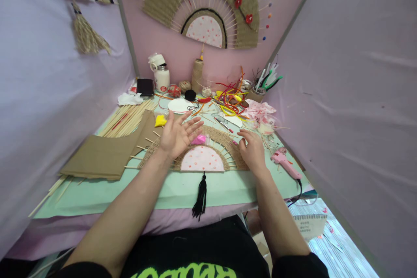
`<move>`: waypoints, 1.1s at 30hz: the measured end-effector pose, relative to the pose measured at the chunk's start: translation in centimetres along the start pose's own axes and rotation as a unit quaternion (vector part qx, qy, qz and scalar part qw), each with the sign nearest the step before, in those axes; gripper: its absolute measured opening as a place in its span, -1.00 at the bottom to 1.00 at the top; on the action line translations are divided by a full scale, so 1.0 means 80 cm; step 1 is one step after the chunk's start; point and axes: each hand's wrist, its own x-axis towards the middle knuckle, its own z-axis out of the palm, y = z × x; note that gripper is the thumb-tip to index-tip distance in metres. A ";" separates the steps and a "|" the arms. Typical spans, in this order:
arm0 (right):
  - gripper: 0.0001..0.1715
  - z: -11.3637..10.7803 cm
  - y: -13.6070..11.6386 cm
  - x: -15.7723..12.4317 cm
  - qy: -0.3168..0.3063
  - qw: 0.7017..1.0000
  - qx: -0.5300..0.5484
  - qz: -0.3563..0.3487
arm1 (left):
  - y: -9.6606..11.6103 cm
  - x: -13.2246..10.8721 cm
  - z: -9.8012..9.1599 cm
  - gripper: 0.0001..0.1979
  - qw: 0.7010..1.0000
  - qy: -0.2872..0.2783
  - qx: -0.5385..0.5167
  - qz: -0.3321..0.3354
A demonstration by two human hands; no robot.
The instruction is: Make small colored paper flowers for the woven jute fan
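Observation:
My left hand is turned palm up over the left part of a woven fan, its fingers spread and nothing in them. Over the fan's right side, my right hand has loosely bent fingers, with a gap between index finger and thumb. A small pink piece shows just left of its fingertips. Between the hands, a bright pink packet rests on the fan above a white half-round panel with pink dots. A black tassel hangs from the fan's lower edge.
Brown cardboard and thin wooden sticks lie left. A yellow packet is behind my left hand. At right lie a pink glue gun and a pen. Tangled coloured cords and a white bottle stand behind.

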 end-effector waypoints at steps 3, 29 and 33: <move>-0.62 -0.009 -0.028 0.012 0.010 0.999 0.051 -0.005 | -0.007 0.008 -0.008 -0.50 0.980 0.074 0.160 0.090; -0.77 0.048 -0.071 0.028 -0.138 0.890 0.427 0.084 | -0.034 0.023 -0.032 -0.64 0.660 -0.061 0.707 0.249; -0.78 0.051 -0.074 0.027 -0.098 0.897 0.420 0.095 | -0.036 0.025 -0.034 -0.67 0.658 -0.064 0.705 0.256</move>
